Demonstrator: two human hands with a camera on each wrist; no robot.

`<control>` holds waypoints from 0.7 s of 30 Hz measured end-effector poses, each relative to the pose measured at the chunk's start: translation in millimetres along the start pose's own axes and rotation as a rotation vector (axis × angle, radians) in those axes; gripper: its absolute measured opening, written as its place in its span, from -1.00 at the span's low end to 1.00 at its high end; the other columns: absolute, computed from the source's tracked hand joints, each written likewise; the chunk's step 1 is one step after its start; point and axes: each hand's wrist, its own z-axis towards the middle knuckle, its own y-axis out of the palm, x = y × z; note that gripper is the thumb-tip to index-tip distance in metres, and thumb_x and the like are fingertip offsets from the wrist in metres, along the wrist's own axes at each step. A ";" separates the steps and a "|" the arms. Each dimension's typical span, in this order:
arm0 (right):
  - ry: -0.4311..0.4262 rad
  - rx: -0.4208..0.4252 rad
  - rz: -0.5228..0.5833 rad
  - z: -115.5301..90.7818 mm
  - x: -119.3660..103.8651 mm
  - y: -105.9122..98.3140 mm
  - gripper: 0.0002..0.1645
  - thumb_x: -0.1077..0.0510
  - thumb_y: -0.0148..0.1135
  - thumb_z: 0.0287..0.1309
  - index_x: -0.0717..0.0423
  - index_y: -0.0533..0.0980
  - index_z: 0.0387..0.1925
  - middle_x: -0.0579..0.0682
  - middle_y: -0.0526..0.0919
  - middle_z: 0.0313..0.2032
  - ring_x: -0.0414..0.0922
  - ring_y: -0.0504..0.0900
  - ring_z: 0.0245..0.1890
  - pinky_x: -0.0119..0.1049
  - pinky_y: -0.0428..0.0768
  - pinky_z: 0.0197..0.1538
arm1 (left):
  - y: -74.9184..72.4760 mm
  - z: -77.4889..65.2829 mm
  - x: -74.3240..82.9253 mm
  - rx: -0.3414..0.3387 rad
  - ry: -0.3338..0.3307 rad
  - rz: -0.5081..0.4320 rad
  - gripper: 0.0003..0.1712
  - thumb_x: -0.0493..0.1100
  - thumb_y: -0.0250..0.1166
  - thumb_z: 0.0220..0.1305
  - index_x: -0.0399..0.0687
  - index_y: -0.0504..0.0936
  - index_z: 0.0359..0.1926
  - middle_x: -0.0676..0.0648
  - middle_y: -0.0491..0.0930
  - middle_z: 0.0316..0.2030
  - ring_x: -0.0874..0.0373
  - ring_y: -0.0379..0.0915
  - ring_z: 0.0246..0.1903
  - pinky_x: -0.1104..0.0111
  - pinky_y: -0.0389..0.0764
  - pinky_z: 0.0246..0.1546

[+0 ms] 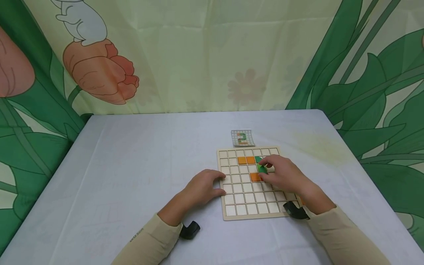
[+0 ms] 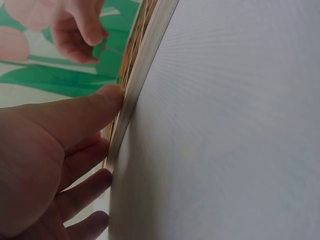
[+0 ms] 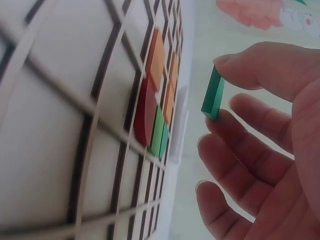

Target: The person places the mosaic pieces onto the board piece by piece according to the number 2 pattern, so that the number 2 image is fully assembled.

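Note:
A wooden grid board (image 1: pixel 236 199) with square cells lies on the table. Between thumb and fingertip, my right hand (image 1: pixel 291 176) pinches a small green tile (image 3: pixel 214 92), held just above the board and apart from it. Two orange tiles (image 1: pixel 246 160) and a green tile (image 1: pixel 258 159) sit in an upper row. Lower down is another orange tile (image 1: pixel 254 177), partly beside my fingers. In the right wrist view a dark red tile (image 3: pixel 145 114) and a light green tile (image 3: pixel 157 131) also sit in the grid. My left hand (image 1: pixel 204 187) touches the board's left edge with its fingertips, fingers fairly straight.
Behind the board lies a small card (image 1: pixel 242 138) with a printed grid and a coloured pattern. A white cloth covers the table (image 1: pixel 142 165). A patterned curtain (image 1: pixel 185 59) hangs at the back. Something orange shows near the right wrist, mostly hidden.

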 end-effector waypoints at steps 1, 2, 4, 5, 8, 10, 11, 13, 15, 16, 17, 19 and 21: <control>-0.002 -0.002 0.001 0.9 -1.4 1.1 -0.69 0.16 0.37 0.19 0.19 0.60 -0.05 0.04 0.63 -0.09 0.05 0.58 -0.10 0.00 0.59 -0.06 | -0.2 0.2 0.2 -0.001 0.000 0.000 -0.47 -0.09 0.49 0.20 -0.14 0.62 0.16 -0.03 0.61 0.11 0.01 0.42 0.22 0.19 0.44 0.26; -0.002 -0.006 0.003 1.7 -2.6 2.2 -0.69 0.16 0.38 0.19 0.19 0.60 -0.06 0.02 0.63 -0.11 0.04 0.57 -0.10 -0.01 0.58 -0.06 | -0.3 0.3 0.3 -0.002 -0.001 -0.002 -0.47 -0.09 0.49 0.20 -0.15 0.62 0.16 -0.04 0.61 0.11 0.01 0.42 0.22 0.19 0.44 0.26; -0.005 -0.010 0.010 3.2 -4.8 4.5 -0.68 0.15 0.38 0.18 0.20 0.60 -0.06 0.00 0.63 -0.14 0.02 0.57 -0.13 -0.03 0.58 -0.07 | -0.3 0.6 0.4 -0.004 0.000 -0.003 -0.47 -0.10 0.49 0.20 -0.15 0.62 0.17 -0.04 0.61 0.11 0.01 0.43 0.22 0.19 0.44 0.25; -0.004 -0.012 0.015 3.8 -5.7 5.7 -0.67 0.15 0.38 0.18 0.21 0.60 -0.06 -0.01 0.62 -0.15 0.01 0.56 -0.14 -0.04 0.58 -0.08 | -0.3 0.6 0.2 -0.005 0.000 -0.003 -0.47 -0.09 0.49 0.20 -0.15 0.62 0.17 -0.03 0.61 0.11 0.01 0.43 0.22 0.19 0.44 0.25; -0.012 -0.017 0.026 5.4 -7.9 9.8 -0.64 0.13 0.40 0.18 0.22 0.59 -0.04 0.00 0.62 -0.13 -0.02 0.56 -0.16 -0.06 0.59 -0.06 | -0.3 0.5 -0.2 -0.004 0.002 -0.001 -0.46 -0.09 0.49 0.20 -0.15 0.62 0.17 -0.04 0.61 0.11 0.01 0.42 0.22 0.19 0.44 0.25; -0.013 -0.021 0.025 6.2 -9.5 12.3 -0.63 0.12 0.40 0.18 0.22 0.59 -0.04 0.00 0.62 -0.11 -0.04 0.56 -0.17 -0.06 0.59 -0.04 | -0.5 0.5 -0.5 -0.003 0.003 0.001 -0.46 -0.08 0.49 0.20 -0.14 0.62 0.17 -0.03 0.61 0.11 0.01 0.42 0.22 0.19 0.44 0.25; -0.014 -0.024 0.023 6.8 -10.7 13.4 -0.63 0.11 0.40 0.18 0.21 0.59 -0.03 0.00 0.62 -0.11 -0.04 0.57 -0.17 -0.05 0.59 -0.03 | -0.5 0.5 -0.8 -0.002 0.005 0.002 -0.46 -0.08 0.49 0.20 -0.14 0.62 0.17 -0.03 0.61 0.11 0.01 0.42 0.22 0.19 0.44 0.25; -0.015 -0.032 0.013 8.4 -13.7 15.1 -0.64 0.11 0.39 0.19 0.21 0.59 -0.04 -0.01 0.62 -0.13 -0.06 0.55 -0.19 -0.06 0.58 -0.04 | -0.6 0.7 -0.8 -0.003 0.006 0.004 -0.46 -0.08 0.49 0.20 -0.14 0.62 0.17 -0.03 0.61 0.11 0.02 0.43 0.22 0.19 0.45 0.24; -0.015 -0.040 -0.006 10.2 -16.4 16.7 -0.65 0.10 0.37 0.20 0.20 0.60 -0.04 -0.03 0.62 -0.15 -0.06 0.54 -0.20 -0.06 0.57 -0.05 | -0.5 1.0 -0.7 -0.006 0.005 0.006 -0.46 -0.08 0.49 0.20 -0.14 0.62 0.17 -0.03 0.61 0.11 0.02 0.43 0.22 0.19 0.45 0.24; -0.017 -0.042 -0.011 11.1 -17.9 17.5 -0.66 0.10 0.36 0.20 0.20 0.60 -0.05 -0.03 0.63 -0.15 -0.05 0.54 -0.20 -0.06 0.57 -0.05 | -0.5 1.1 -0.6 -0.008 0.003 0.008 -0.46 -0.08 0.49 0.20 -0.14 0.62 0.17 -0.03 0.61 0.11 0.02 0.43 0.22 0.19 0.45 0.24; -0.019 -0.044 -0.017 11.9 -19.5 18.3 -0.66 0.10 0.36 0.20 0.20 0.60 -0.05 -0.02 0.63 -0.15 -0.05 0.54 -0.20 -0.05 0.57 -0.05 | -0.4 1.2 -0.6 -0.010 0.002 0.010 -0.46 -0.08 0.49 0.20 -0.14 0.62 0.17 -0.03 0.61 0.10 0.02 0.43 0.21 0.19 0.45 0.24; -0.012 -0.052 -0.025 12.8 -21.8 20.1 -0.66 0.09 0.35 0.21 0.19 0.60 -0.05 -0.02 0.63 -0.14 -0.04 0.55 -0.17 -0.05 0.57 -0.03 | -0.2 1.7 -0.7 -0.015 -0.001 0.011 -0.46 -0.07 0.49 0.20 -0.14 0.62 0.17 -0.03 0.61 0.11 0.02 0.43 0.22 0.19 0.45 0.25; -0.003 -0.059 -0.027 13.2 -24.3 21.9 -0.65 0.08 0.35 0.20 0.19 0.60 -0.05 -0.02 0.64 -0.13 -0.03 0.56 -0.14 -0.04 0.57 -0.01 | -0.2 1.9 -0.8 -0.018 -0.002 0.010 -0.46 -0.07 0.49 0.20 -0.14 0.61 0.17 -0.04 0.61 0.11 0.02 0.42 0.22 0.19 0.44 0.25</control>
